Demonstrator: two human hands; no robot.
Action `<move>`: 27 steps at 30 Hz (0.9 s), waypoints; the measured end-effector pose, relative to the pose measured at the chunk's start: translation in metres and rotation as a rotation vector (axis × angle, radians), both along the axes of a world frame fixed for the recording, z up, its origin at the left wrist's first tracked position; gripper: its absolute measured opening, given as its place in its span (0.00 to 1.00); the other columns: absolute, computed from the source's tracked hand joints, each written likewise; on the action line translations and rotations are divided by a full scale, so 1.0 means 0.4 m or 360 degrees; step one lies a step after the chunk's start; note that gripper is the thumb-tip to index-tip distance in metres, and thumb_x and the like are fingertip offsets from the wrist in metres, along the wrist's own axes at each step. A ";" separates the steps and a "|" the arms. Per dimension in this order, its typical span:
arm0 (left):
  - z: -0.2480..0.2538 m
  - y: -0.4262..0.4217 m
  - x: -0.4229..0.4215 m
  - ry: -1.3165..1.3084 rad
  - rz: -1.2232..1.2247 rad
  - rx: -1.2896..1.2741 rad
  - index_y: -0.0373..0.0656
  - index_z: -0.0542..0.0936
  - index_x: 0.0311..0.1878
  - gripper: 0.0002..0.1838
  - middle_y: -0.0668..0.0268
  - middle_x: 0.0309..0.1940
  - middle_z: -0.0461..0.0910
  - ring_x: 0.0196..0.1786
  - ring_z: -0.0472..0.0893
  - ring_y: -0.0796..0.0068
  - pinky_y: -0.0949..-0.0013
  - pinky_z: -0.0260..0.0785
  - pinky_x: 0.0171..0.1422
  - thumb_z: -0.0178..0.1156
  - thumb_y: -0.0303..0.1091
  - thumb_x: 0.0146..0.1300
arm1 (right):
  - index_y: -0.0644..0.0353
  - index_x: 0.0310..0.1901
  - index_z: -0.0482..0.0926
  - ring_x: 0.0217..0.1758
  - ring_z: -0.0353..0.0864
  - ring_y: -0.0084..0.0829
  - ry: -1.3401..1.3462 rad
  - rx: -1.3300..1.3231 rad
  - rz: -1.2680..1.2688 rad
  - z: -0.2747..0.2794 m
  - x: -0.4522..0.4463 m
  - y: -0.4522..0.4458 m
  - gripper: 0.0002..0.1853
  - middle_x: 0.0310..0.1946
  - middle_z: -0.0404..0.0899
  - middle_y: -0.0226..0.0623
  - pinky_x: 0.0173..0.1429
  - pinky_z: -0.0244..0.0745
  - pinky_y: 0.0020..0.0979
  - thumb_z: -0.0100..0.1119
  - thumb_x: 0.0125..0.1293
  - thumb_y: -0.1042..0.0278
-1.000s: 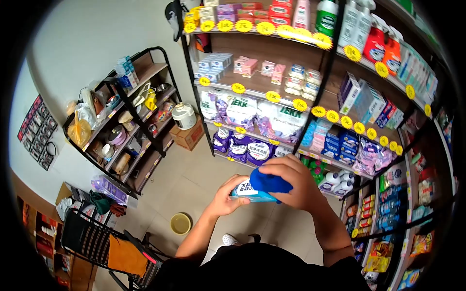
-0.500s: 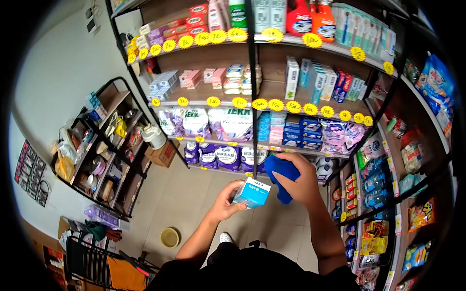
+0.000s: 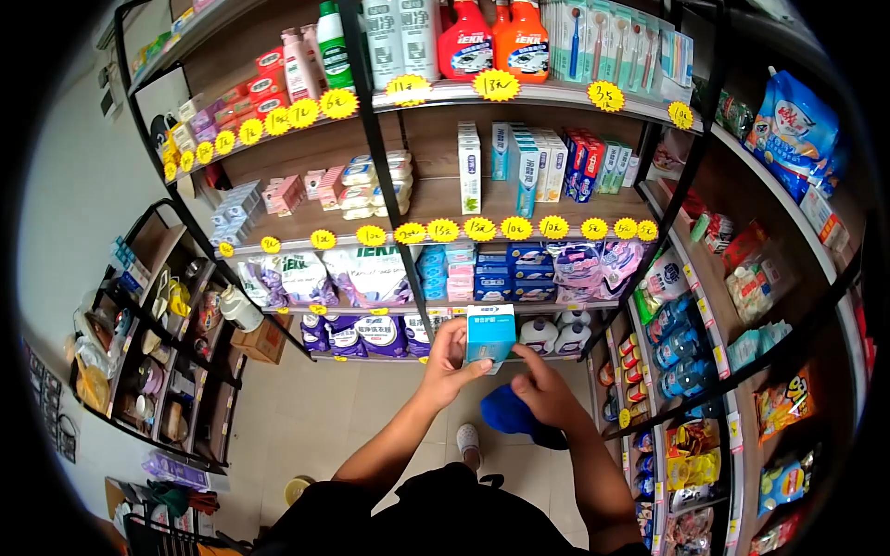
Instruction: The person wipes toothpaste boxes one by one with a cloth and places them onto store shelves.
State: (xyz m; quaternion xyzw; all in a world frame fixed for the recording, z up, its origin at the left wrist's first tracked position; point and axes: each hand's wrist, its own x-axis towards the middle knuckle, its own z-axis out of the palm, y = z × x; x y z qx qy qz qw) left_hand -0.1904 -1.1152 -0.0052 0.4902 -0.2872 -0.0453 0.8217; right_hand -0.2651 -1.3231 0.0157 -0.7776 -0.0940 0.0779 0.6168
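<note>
A blue and white carton (image 3: 491,334) is upright in front of me, its printed side and white top showing. My left hand (image 3: 450,363) is closed round its left side, thumb across the lower front. Just right of the carton is my right hand (image 3: 545,387), its index finger reaching to the carton's right edge. A blue cloth (image 3: 514,414) hangs beneath my right hand, held by its other fingers, which are partly hidden.
Ahead, a shelf (image 3: 547,229) bears toothpaste boxes (image 3: 526,171), soap packs and price tags. Detergent bags (image 3: 371,276) are lower down. Snack shelves stand at the right, a black rack (image 3: 139,352) at the left. A yellowish bowl (image 3: 297,489) is on the floor.
The view has swung right towards the toothpaste shelves. The carton has turned upright in my left hand. The blue cloth has moved off the carton and hangs lower, under my right hand.
</note>
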 end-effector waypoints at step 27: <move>0.105 -0.315 0.686 -0.0151 0.0359 0.1067 0.43 0.61 0.78 0.43 0.64 0.54 0.82 0.54 0.79 0.73 0.66 0.72 0.61 0.72 0.26 0.62 | 0.66 0.59 0.76 0.53 0.85 0.44 -0.0216 -0.0244 0.0038 -0.039 0.783 -0.326 0.29 0.51 0.84 0.54 0.57 0.77 0.40 0.60 0.73 0.45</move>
